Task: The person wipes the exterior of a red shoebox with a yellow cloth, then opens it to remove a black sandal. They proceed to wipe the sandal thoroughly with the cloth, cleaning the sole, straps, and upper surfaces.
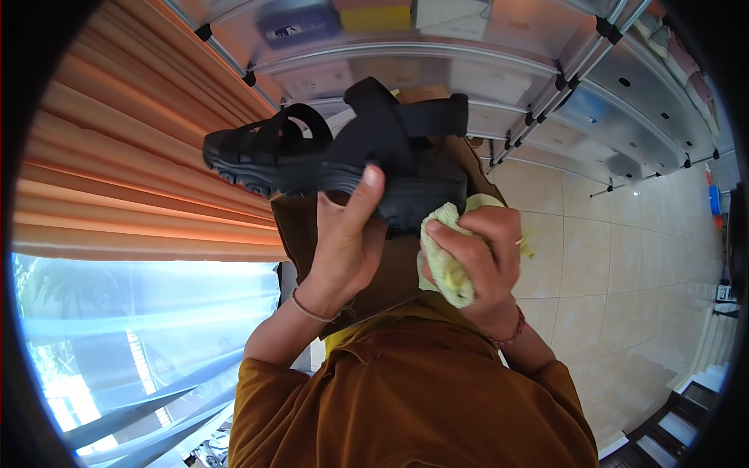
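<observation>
My left hand (351,240) grips a black strapped sandal (363,152) by its thick sole, thumb on the near side. The sandal is held up sideways, its toe to the left and its heel to the right. A pale yellow-green cloth (449,257) is bunched in my right hand (485,251), just below the heel. Whether the cloth touches the sole cannot be told. Beneath both hands lies a brown sheet-like piece (386,269), its material unclear, in front of my body.
Shelving with translucent drawers (497,70) and metal rods stands ahead. Orange curtains (146,175) hang at the left, above a window with a sheer curtain (146,327). Tiled floor (585,251) extends to the right. Dark furniture (673,433) stands at the lower right.
</observation>
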A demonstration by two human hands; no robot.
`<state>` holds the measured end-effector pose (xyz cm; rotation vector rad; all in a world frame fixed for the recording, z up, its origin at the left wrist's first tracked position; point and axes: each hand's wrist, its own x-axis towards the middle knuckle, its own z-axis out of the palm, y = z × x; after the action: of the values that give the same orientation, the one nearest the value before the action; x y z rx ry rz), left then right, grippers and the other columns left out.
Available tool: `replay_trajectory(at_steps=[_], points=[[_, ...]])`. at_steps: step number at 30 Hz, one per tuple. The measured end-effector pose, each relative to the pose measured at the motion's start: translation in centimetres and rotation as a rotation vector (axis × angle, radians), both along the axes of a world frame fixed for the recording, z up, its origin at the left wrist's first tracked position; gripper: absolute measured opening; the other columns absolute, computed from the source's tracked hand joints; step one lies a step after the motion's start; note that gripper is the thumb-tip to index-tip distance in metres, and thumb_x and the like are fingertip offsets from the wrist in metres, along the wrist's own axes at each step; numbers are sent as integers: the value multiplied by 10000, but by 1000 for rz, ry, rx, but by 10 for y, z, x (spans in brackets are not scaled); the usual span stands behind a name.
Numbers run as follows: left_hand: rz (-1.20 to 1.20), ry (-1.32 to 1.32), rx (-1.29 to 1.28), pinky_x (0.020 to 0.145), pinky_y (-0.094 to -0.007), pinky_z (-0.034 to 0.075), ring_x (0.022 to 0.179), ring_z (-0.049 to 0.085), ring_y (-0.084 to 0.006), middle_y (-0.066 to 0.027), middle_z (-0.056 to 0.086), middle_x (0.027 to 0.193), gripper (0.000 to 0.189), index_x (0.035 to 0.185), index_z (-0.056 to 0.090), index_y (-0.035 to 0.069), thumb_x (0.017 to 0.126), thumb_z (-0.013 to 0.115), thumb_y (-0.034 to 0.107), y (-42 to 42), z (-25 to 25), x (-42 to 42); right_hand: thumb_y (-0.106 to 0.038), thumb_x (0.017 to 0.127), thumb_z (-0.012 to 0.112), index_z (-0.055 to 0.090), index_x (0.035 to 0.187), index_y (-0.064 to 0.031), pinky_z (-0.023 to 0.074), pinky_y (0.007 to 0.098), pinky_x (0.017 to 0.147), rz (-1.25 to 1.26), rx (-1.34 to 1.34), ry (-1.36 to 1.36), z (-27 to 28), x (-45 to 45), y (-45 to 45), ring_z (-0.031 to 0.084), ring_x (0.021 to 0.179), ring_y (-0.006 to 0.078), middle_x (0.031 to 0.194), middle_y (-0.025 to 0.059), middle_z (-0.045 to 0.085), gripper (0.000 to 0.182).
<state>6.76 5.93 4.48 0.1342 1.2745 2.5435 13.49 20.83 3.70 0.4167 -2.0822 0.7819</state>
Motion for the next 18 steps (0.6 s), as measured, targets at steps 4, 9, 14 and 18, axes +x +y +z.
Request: replay_trajectory(at_steps=[4, 9, 14, 18], points=[[-22, -69, 203, 1029, -391, 454, 1184, 574, -221, -90, 583, 1287, 472, 1359, 470, 32, 960, 646, 214, -6, -5, 4, -62, 665, 775, 713, 985, -58, 496, 362, 656, -57, 89, 35, 8, -1, -15, 574, 804, 262, 922, 66, 577, 326], [188, -3, -15, 937, -304, 471, 1012, 612, -121, -42, 656, 1126, 338, 1172, 625, 9, 899, 731, 178, -1, -8, 17, -42, 665, 757, 704, 997, -55, 494, 358, 677, -54, 41, -62, 11, -2, 1, 580, 811, 270, 923, 71, 575, 336], [20, 58, -369, 897, -261, 460, 947, 596, -93, -30, 669, 1032, 282, 1072, 671, 22, 919, 724, 253, -6, -7, 26, -46, 671, 728, 702, 1012, -46, 491, 352, 708, -56, 84, 14, 10, -10, -9, 588, 824, 271, 939, 87, 585, 342], [46, -46, -126, 928, -299, 431, 1011, 578, -124, -14, 624, 1068, 380, 1180, 600, 73, 942, 680, 358, -14, -14, 29, -47, 644, 758, 709, 1019, -60, 482, 358, 696, -120, 74, -9, 5, -6, 4, 580, 821, 272, 974, 101, 587, 378]])
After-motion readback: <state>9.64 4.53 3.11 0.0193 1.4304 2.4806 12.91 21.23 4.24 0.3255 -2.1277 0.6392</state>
